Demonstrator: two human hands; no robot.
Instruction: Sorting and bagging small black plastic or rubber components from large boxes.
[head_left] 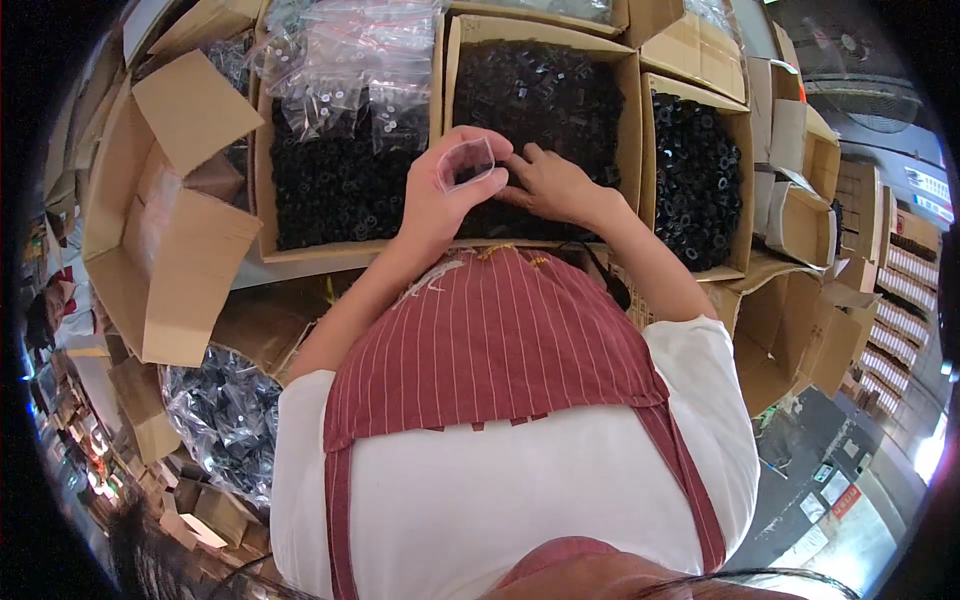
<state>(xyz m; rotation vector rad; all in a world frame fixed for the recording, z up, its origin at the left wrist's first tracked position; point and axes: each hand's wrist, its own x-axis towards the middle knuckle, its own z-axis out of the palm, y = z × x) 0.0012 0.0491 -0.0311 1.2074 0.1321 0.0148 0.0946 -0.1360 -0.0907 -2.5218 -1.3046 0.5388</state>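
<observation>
My left hand [440, 195] holds a small clear plastic bag [467, 163] open at chest height, fingers pinched on its edges. Just to its right, my right hand [548, 185] rests palm down on the small black parts in the middle cardboard box [545, 100], fingertips close to the bag's mouth. Whether those fingers hold any part is hidden. Both hands hover over the near edge of that box.
A left box [335, 185] of black parts has filled clear bags [350, 65] piled on top. A right box [697, 180] holds black ring-shaped parts. An open cardboard box [165, 200] stands at the left, a large bag of parts [222, 420] below it, more cartons at right.
</observation>
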